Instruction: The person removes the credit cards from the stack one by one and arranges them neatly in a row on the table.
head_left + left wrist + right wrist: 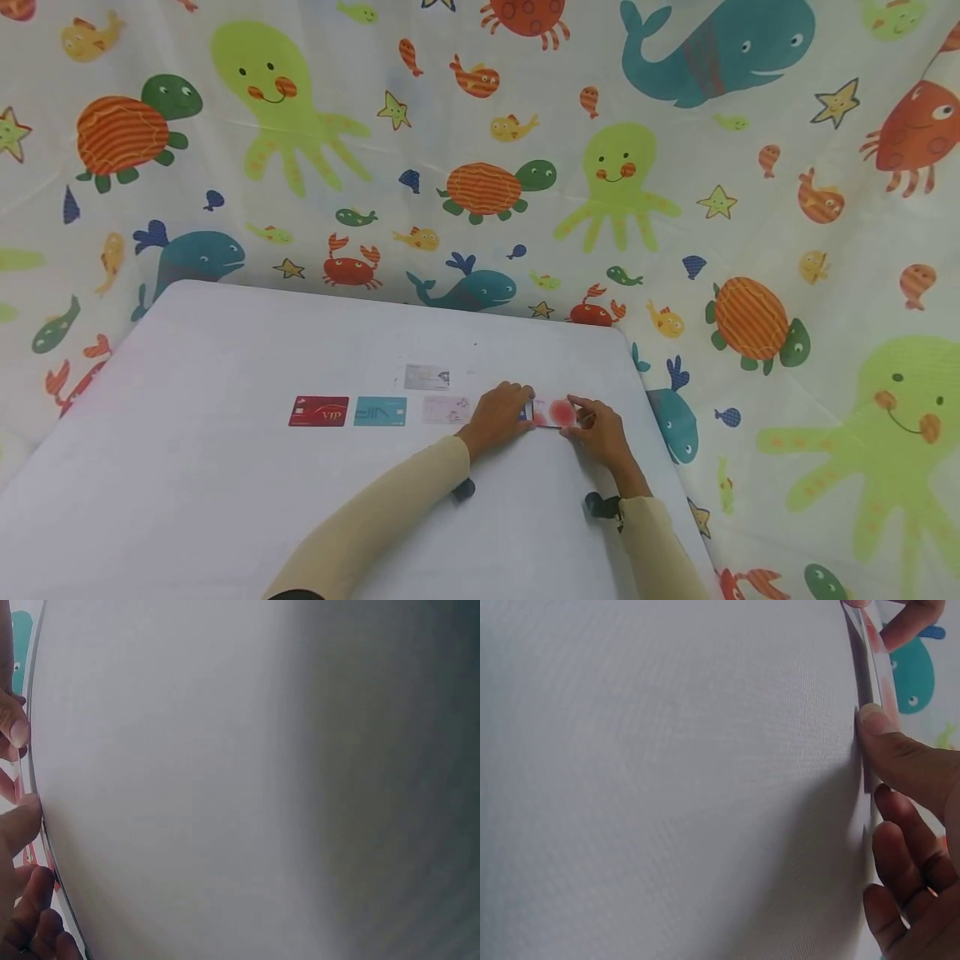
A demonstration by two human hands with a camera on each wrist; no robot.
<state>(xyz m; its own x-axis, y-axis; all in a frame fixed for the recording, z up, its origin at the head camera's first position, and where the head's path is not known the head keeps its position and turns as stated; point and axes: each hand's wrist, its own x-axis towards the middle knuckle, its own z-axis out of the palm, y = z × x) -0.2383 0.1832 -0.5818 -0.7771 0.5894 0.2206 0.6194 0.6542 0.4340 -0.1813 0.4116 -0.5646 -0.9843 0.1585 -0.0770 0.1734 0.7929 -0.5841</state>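
Right hand (603, 432) is pinching the right end of the dot card (553, 412), its thumb sitting at the near edge and a finger reaching over to the far edge, while its other fingers are curling loosely clear of it. Left hand (498, 417) is pinching the left end in a similar way, coming in from the left with its knuckles facing up. Both wrists are angling toward each other, the left forearm crossing from the near left, the right one rising more steeply from the near right.

With two hands working on something this thin, the likeliest trouble is bending: unequal pressure could be bowing the card or making it spring out of the fingertips. If one thumb is letting go sooner, the card could be swinging askew. In the right wrist view a dark strip is running along its near edge, perhaps a shadow; whether the card is lying flat or slightly lifted, I cannot tell.

A blue patch (522, 412) is showing between the left fingers and the dot card; I cannot tell whether it is another card, but if so, the two could be catching or overlapping.

Farther left, the pale card (442, 409) is lying just beside the left hand, so a dragging wrist could be nudging it out of line. Beyond it, the teal card (380, 411) and the VIP card (318, 411) are continuing the row on the table (187, 492), and the grey card (425, 377) is lying on the far side.
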